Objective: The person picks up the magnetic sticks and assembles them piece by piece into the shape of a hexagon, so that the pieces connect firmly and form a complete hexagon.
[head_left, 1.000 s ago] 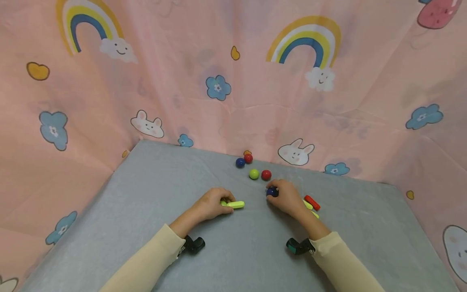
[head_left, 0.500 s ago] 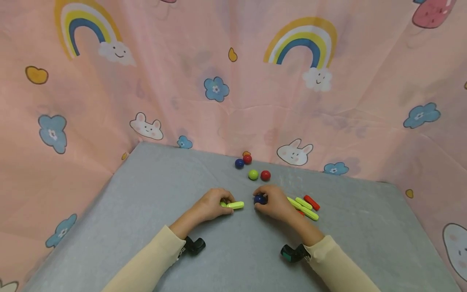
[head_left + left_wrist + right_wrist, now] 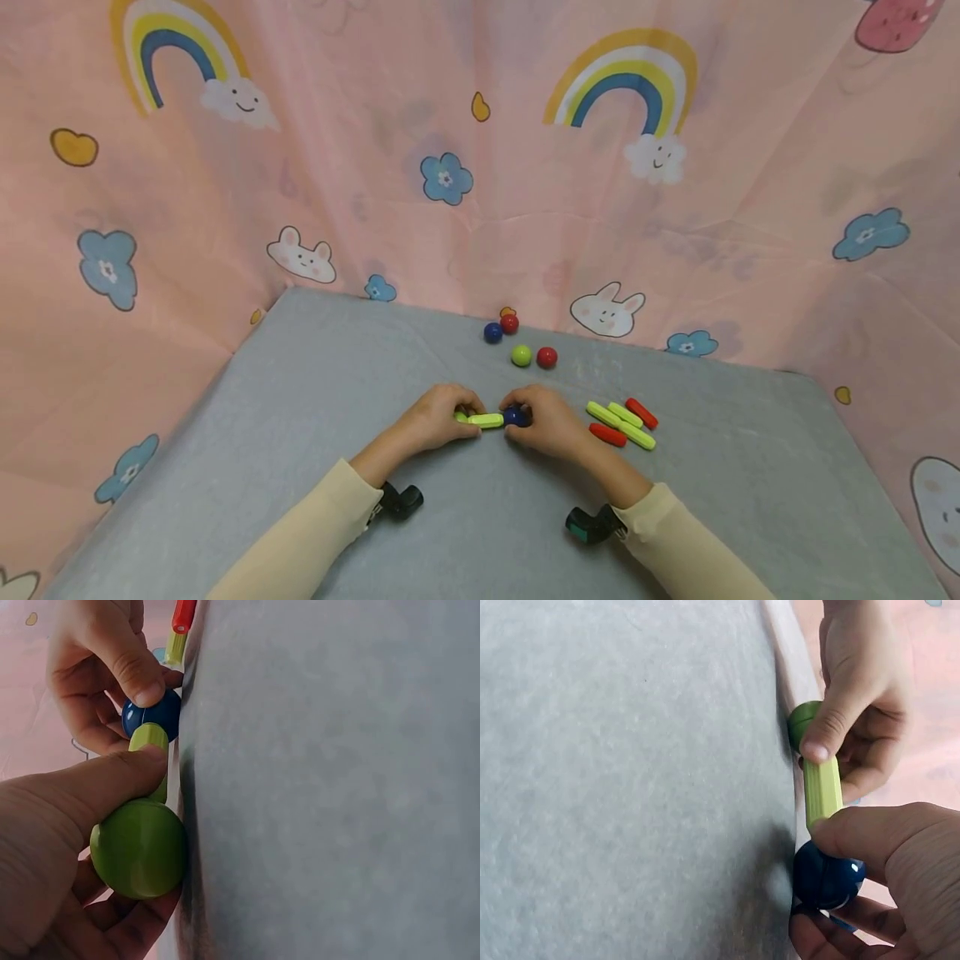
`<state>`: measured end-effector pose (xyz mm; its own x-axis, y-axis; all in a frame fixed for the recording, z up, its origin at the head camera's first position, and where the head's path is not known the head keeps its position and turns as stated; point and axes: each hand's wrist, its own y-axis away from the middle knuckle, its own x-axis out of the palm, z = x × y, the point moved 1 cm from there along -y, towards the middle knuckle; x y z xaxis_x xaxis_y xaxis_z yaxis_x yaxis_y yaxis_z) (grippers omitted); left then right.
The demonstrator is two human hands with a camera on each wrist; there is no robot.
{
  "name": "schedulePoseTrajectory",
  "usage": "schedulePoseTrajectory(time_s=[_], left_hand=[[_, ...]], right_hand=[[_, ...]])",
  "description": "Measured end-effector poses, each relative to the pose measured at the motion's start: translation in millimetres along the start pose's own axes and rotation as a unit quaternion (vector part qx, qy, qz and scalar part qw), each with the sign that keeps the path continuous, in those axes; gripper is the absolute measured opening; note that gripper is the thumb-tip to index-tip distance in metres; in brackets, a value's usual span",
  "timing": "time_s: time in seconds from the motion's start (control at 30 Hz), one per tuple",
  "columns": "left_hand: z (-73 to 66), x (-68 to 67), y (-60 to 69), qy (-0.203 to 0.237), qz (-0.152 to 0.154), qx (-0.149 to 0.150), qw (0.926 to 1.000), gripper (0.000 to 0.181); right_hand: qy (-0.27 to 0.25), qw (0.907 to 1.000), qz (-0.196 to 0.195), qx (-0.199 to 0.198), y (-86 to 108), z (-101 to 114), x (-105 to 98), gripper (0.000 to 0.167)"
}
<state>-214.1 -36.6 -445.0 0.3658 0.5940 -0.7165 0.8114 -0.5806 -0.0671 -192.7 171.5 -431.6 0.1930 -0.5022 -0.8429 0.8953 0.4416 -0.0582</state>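
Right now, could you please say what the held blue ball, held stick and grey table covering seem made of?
Blue ball: seemingly glossy plastic or painted metal, from its sharp highlights. Yellow-green stick: probably moulded plastic, satin, with ridged sides. Grey covering: apparently matte fabric, with soft mottling.

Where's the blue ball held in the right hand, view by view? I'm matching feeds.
Head: blue ball just right of and below centre, in the right hand.
Left wrist: blue ball in the upper left, partly behind the stick.
Right wrist: blue ball in the lower right.
Shared landmark: the yellow-green stick beside it.
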Motion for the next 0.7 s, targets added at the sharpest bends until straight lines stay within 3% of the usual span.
schedulePoseTrajectory(time_s=[0.33,0.53,0.7], left_hand=[[-4.7,1.9,-0.7,-0.016,0.005,0.001,0.9999,0.017],[-8.6,2.3,-0.9,-0.022,0.016,0.000,0.9996,0.019],[-12.4,5.7,-3.3,-0.018,0.022,0.006,0.9996,0.019]], right_hand=[[-0.008,1.0000,-0.002,0.002,3.2,-3,0,0.032],[-0.032,0.9986,0.001,0.043,14.1,-8,-6,0.033],[-0.016,0.9974,-0.011,0.069,27.1,-13,-16,0.033]])
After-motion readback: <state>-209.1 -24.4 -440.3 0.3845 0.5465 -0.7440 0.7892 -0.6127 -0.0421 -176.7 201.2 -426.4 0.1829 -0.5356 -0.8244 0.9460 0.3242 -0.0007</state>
